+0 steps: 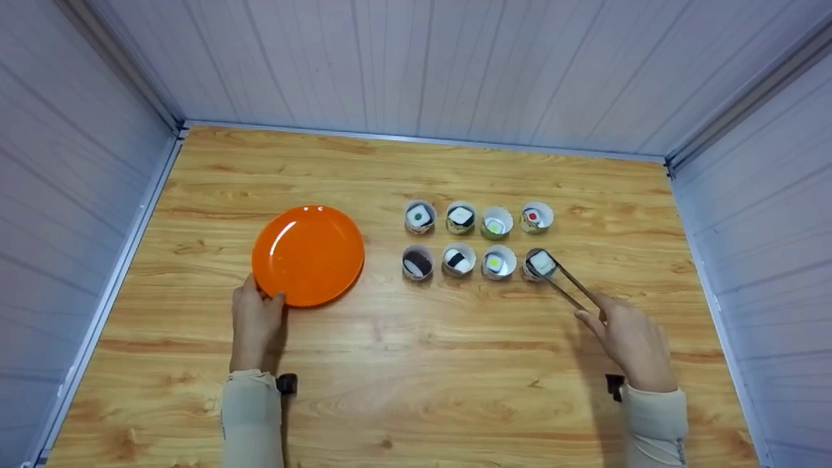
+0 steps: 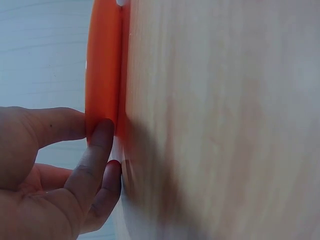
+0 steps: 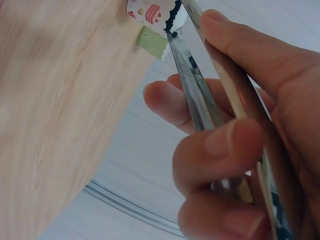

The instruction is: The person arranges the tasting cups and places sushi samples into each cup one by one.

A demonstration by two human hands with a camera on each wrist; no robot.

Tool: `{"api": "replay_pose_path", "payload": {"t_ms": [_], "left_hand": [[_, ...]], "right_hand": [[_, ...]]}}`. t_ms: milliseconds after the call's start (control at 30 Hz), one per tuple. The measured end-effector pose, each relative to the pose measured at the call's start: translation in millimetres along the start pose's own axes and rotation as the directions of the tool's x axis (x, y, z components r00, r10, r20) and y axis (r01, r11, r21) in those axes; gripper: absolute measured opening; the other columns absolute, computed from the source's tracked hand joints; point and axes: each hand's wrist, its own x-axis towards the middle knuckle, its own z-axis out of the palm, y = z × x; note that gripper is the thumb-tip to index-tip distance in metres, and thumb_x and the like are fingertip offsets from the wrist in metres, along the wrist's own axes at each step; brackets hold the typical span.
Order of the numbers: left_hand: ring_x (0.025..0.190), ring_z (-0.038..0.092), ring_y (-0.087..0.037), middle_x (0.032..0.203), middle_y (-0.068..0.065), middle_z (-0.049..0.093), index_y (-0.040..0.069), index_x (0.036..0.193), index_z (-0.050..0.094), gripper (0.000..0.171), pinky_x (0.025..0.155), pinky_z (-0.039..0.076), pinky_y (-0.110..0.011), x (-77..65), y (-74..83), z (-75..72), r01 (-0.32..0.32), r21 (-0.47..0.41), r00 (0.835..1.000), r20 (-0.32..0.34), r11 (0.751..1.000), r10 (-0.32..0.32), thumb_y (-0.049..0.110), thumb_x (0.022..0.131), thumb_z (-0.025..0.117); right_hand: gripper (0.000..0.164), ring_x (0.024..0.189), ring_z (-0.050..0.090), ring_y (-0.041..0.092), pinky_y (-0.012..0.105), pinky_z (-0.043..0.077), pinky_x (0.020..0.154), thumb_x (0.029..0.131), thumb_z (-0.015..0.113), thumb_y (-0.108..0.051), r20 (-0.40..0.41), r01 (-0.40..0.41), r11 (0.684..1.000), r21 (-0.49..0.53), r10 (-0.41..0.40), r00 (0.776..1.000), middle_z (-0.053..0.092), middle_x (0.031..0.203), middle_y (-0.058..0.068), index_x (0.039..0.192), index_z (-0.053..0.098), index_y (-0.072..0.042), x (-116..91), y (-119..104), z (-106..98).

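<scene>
My left hand (image 1: 255, 316) holds the near-left rim of an orange plate (image 1: 309, 257); in the left wrist view, thumb and fingers (image 2: 102, 132) pinch the plate's edge (image 2: 103, 65). My right hand (image 1: 634, 338) grips metal tongs (image 1: 572, 279). Their tips are on either side of a white sushi piece with a dark wrap (image 1: 541, 262), at the mouth of the front-right paper cup (image 1: 530, 272). Whether the piece is clear of the cup I cannot tell. In the right wrist view the tongs (image 3: 200, 100) run up to a cup with a printed pattern (image 3: 149, 14).
Several more paper cups stand in two rows, among them one with a red-centred piece (image 1: 537, 217), one with a black-banded piece (image 1: 458, 260) and one with a dark piece (image 1: 417, 264). White panel walls (image 1: 416, 71) enclose the wooden table (image 1: 416, 364) on three sides.
</scene>
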Motion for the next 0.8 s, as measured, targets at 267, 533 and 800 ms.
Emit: {"api": "replay_pose_path", "payload": {"t_ms": [267,533,800], "left_hand": [[0.113,0.052,-0.034,0.119,-0.025,0.057,-0.008,0.124,0.052,0.03,0.101,0.042,-0.05,-0.2,-0.2,-0.3,-0.018,0.02,1.0,-0.01,1.0,0.018,-0.002,0.095,0.056],[0.107,0.057,-0.031,0.116,-0.023,0.062,-0.008,0.121,0.054,0.027,0.098,0.046,-0.048,-0.8,0.3,-0.2,-0.048,0.02,0.998,-0.031,0.999,0.049,-0.004,0.095,0.057],[0.113,0.055,-0.032,0.122,-0.023,0.058,-0.007,0.126,0.052,0.031,0.102,0.043,-0.048,1.2,1.6,-0.2,0.006,0.018,1.0,-0.005,1.0,-0.006,-0.002,0.096,0.057]], "right_hand": [[0.05,0.058,0.053,0.02,0.039,0.038,0.044,0.096,0.064,-0.046,0.021,-0.021,0.999,0.025,0.021,1.0,0.061,0.077,0.002,0.127,0.064,-0.007,0.1,-2.4,-5.6],[0.053,0.063,0.058,0.023,0.038,0.042,0.046,0.095,0.067,-0.046,-0.066,0.03,0.999,0.035,-0.027,0.997,0.066,0.085,0.007,0.128,0.064,-0.005,3.8,-15.5,-4.5],[0.054,0.074,0.061,0.025,0.045,0.05,0.059,0.095,0.067,-0.043,-0.163,0.139,0.981,0.136,-0.116,0.98,0.068,0.095,0.01,0.134,0.061,-0.006,30.6,-57.2,24.7]]}}
